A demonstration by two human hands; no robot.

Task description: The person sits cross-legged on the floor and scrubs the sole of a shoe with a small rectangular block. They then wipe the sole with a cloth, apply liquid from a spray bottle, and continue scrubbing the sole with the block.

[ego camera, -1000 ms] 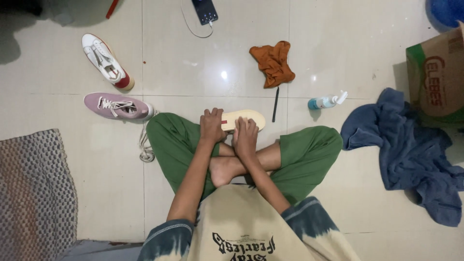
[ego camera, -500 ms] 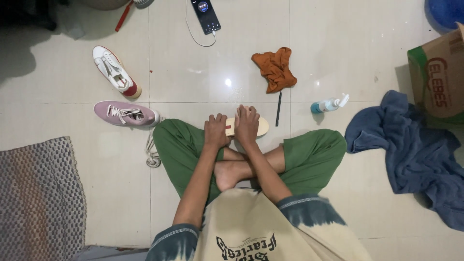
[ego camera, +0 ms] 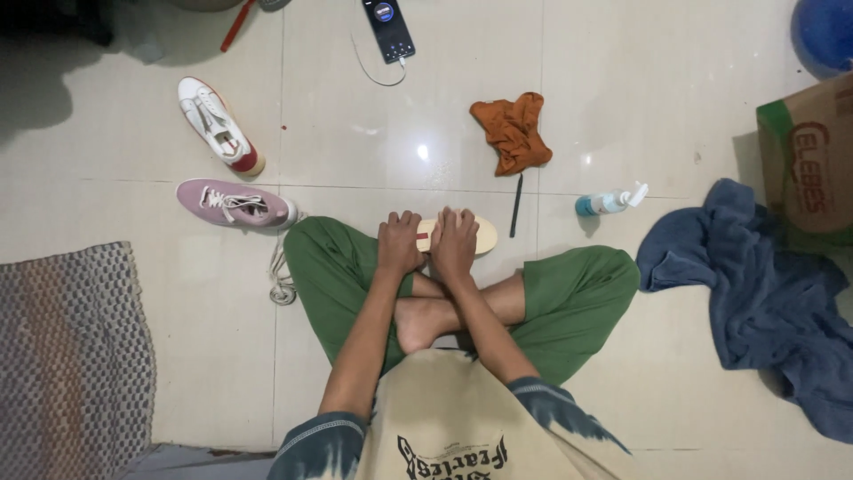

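I sit cross-legged on a tiled floor in green trousers. A cream shoe insole point(ego camera: 480, 236) lies on the floor just past my shins. My left hand point(ego camera: 399, 244) grips its left end and my right hand point(ego camera: 455, 244) presses on its middle, so only the right tip shows. A pink sneaker point(ego camera: 235, 204) lies to my left with a loose white lace point(ego camera: 282, 276) trailing beside my knee. A white sneaker with a red heel point(ego camera: 216, 124) sits farther away.
An orange cloth point(ego camera: 513, 132), a thin dark stick point(ego camera: 516, 205) and a small spray bottle point(ego camera: 609, 202) lie ahead. A phone on a cable point(ego camera: 388, 29) is at the top. A blue towel point(ego camera: 764, 298), cardboard box point(ego camera: 810, 156) and woven mat point(ego camera: 71, 356) flank me.
The view has shifted slightly, so everything sits a little lower and to the right in frame. My hands stay on the insole in much the same grip.
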